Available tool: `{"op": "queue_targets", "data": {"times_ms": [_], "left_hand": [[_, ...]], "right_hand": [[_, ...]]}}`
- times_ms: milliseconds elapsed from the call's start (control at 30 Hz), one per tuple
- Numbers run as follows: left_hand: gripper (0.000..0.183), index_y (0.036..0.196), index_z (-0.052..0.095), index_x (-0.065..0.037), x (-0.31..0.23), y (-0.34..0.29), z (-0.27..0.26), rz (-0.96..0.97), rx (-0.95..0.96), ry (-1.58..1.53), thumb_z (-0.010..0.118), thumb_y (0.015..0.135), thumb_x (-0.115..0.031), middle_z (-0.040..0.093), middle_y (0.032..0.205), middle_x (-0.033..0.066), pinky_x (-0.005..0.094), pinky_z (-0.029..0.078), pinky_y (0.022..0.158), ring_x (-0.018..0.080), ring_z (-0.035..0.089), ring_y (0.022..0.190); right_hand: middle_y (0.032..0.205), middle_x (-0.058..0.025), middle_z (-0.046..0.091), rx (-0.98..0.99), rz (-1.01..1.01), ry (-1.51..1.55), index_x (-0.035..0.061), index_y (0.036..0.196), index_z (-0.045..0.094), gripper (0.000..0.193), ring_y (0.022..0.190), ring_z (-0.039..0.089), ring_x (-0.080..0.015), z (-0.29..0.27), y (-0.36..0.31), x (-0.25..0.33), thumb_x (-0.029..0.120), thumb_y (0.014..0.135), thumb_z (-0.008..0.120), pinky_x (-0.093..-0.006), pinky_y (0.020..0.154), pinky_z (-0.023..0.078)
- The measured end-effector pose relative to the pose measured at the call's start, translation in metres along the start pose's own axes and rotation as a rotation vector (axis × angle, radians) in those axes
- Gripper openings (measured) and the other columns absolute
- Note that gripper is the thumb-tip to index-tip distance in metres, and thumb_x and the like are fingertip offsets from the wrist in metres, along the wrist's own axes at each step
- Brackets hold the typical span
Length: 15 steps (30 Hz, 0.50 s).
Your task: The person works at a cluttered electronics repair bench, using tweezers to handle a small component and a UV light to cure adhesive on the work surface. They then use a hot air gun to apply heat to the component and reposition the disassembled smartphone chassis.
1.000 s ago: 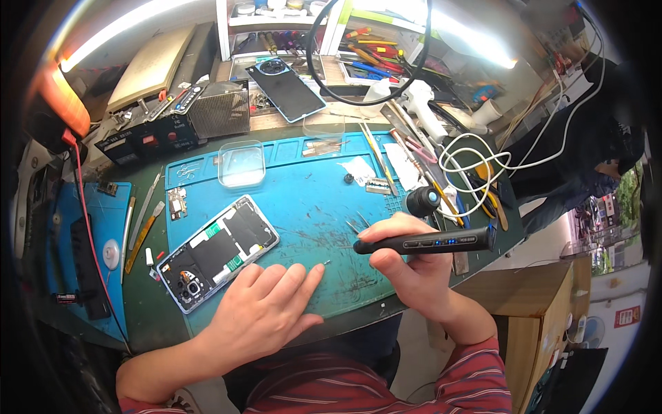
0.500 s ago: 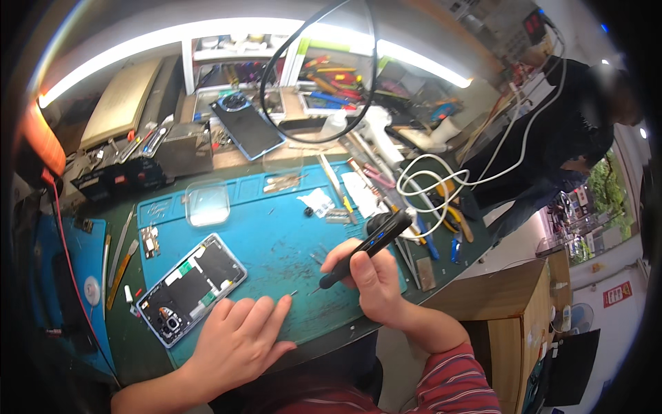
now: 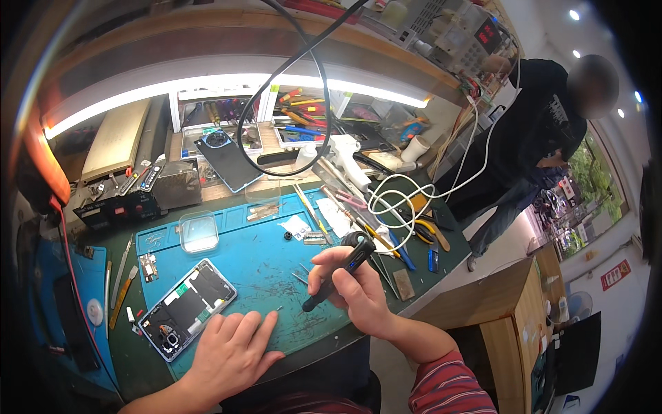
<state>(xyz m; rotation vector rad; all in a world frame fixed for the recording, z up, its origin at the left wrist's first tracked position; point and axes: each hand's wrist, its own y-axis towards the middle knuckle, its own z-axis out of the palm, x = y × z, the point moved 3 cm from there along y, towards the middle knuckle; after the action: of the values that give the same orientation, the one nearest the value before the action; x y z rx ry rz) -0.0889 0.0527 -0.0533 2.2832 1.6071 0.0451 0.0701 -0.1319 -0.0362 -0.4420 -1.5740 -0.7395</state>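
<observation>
My right hand (image 3: 355, 293) is closed around a black pen-shaped electric tool (image 3: 341, 274) with small blue lights on its side. The tool's rounded end points down and left, just above the blue work mat (image 3: 248, 259). My left hand (image 3: 231, 352) lies open, palm down, at the near edge of the mat. Its index fingertip is close to a tiny metal piece (image 3: 279, 308); I cannot tell whether they touch. Just beyond the left hand lies an opened phone (image 3: 187, 308) with a pale frame, its dark inner parts and green patches showing.
A clear plastic box (image 3: 198, 232) stands on the mat's far side. Pliers (image 3: 427, 231), tweezers and a coiled white cable (image 3: 396, 207) crowd the right. Another phone (image 3: 231, 162) leans at the back. A black cable loop (image 3: 241, 131) hangs overhead. A person in black (image 3: 524, 131) stands at right.
The view has tilted up, showing more of the shelf and the person. My right hand has turned the black tool steeper, its lower end shifting slightly left. My left hand stays flat on the mat.
</observation>
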Motion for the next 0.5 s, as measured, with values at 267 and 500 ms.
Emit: {"op": "queue_targets", "data": {"times_ms": [267,500], "left_hand": [[0.063,0.139,0.066,-0.004,-0.002,0.001,0.001,0.003,-0.01,0.003,0.074,0.093,-0.046,0.056,0.115,0.0067,0.0377,0.042,0.082,0.023,0.053,0.098],[0.063,0.138,0.066,-0.003,0.0,-0.001,-0.002,-0.017,0.004,-0.005,0.075,0.092,-0.045,0.057,0.116,0.0061,0.0371,0.042,0.083,0.022,0.055,0.099]], "right_hand": [[0.098,-0.0089,0.072,-0.03,-0.002,-0.1,0.0063,0.142,0.052,0.035,0.064,0.048,-0.004,0.0,-0.003,0.002,0.026,0.115,0.042,-0.021,0.056,0.038],[0.102,-0.0068,0.069,0.004,0.03,0.14,0.005,0.138,0.058,0.032,0.072,0.052,-0.0069,-0.007,0.001,0.0,0.024,0.113,0.059,-0.0217,0.065,0.044]]}}
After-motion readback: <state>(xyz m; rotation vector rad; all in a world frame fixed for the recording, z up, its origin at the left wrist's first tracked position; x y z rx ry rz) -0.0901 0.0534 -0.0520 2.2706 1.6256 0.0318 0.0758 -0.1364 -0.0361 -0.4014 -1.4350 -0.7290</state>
